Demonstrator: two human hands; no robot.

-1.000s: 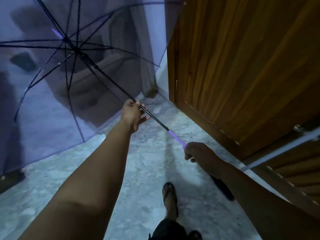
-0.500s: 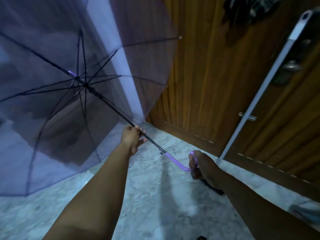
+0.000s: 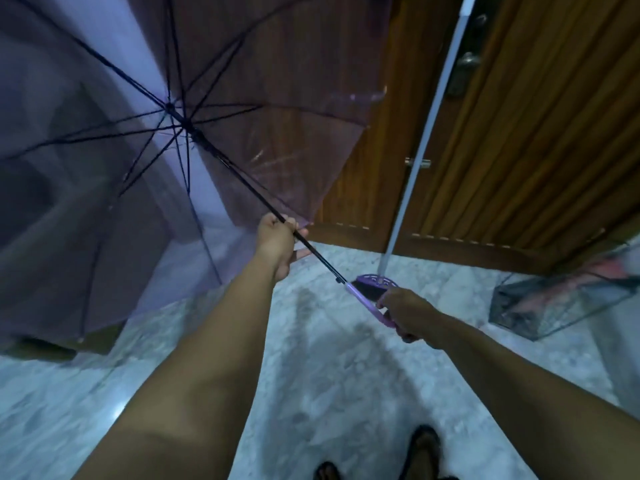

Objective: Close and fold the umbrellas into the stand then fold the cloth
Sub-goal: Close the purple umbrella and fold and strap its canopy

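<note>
An open umbrella (image 3: 104,209) with a see-through purple canopy and black ribs fills the upper left. Its black shaft (image 3: 242,181) runs down to the right into a purple curved handle (image 3: 367,306). My left hand (image 3: 277,237) grips the shaft partway down. My right hand (image 3: 405,313) holds the purple handle low at the middle. A second umbrella (image 3: 568,299), see-through with a pink tint, lies open on the floor at the right edge. No stand or cloth shows.
A ribbed wooden door (image 3: 536,133) with a metal handle stands ahead. A broom with a pale stick (image 3: 429,133) and purple head (image 3: 375,282) leans on it, right behind the umbrella handle. The floor (image 3: 329,375) is grey marble; my sandalled feet show below.
The view has swung right and up, bringing the door, the broom head and the second umbrella into sight. Both hands keep their hold on the purple umbrella, whose canopy has turned toward the door.
</note>
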